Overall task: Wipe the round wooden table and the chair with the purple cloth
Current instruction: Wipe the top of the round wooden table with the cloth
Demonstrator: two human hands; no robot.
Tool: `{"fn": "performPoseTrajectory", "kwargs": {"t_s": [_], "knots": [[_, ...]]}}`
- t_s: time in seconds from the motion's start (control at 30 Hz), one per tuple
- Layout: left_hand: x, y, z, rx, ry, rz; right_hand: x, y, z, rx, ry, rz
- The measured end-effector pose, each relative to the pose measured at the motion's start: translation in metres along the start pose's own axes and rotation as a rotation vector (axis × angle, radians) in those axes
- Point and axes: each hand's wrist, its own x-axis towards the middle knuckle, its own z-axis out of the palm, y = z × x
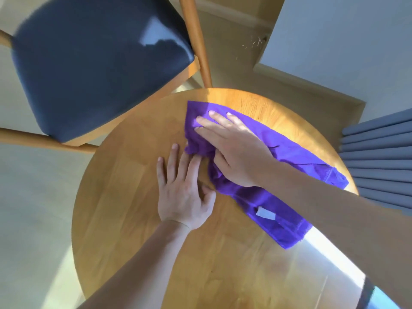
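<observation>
On the round wooden table (124, 219), left hand (182, 192) lies flat, fingers straight, touching purple cloth (278, 210) edge. Right hand (234, 148) presses flat, fingers extended, on cloth spread toward far right rim. Beyond: chair (89, 70), dark padded seat.

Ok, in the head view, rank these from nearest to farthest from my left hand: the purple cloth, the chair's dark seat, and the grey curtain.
1. Purple cloth: the left hand lies flat on the table, its fingers at the cloth's bunched edge, under the right hand.
2. Chair seat: beyond the table's far left edge.
3. Grey curtain: far right, past the cloth and table.
</observation>
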Motion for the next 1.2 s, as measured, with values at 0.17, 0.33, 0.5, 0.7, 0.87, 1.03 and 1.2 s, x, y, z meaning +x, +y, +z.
{"fn": "performPoseTrajectory", "kwargs": {"t_s": [0.17, 0.33, 0.5, 0.7, 0.87, 1.03, 1.2], "knots": [[0.002, -0.001, 0.001, 0.008, -0.002, 0.008, -0.013, 0.027, -0.011, 0.082, 0.208, 0.237], [0.002, -0.001, 0.002, 0.009, 0.003, 0.007, 0.0, 0.019, -0.004, 0.085, 0.372, 0.376], [0.003, -0.003, 0.001, -0.004, -0.024, 0.002, 0.0, 0.02, -0.004, 0.074, 0.367, 0.401], [-0.001, -0.049, -0.008, 0.054, -0.073, -0.072, -0.001, 0.023, -0.002, 0.041, 0.367, 0.373], [-0.031, -0.114, -0.019, 0.109, -0.047, -0.144, 0.002, 0.012, 0.004, 0.038, 0.393, 0.431], [-0.031, -0.11, -0.015, 0.125, -0.036, -0.16, 0.04, -0.069, 0.032, 0.112, 0.426, 0.649], [-0.03, -0.115, -0.014, 0.143, -0.015, -0.148, 0.028, -0.089, 0.051, 0.01, 0.21, 0.155]]}}
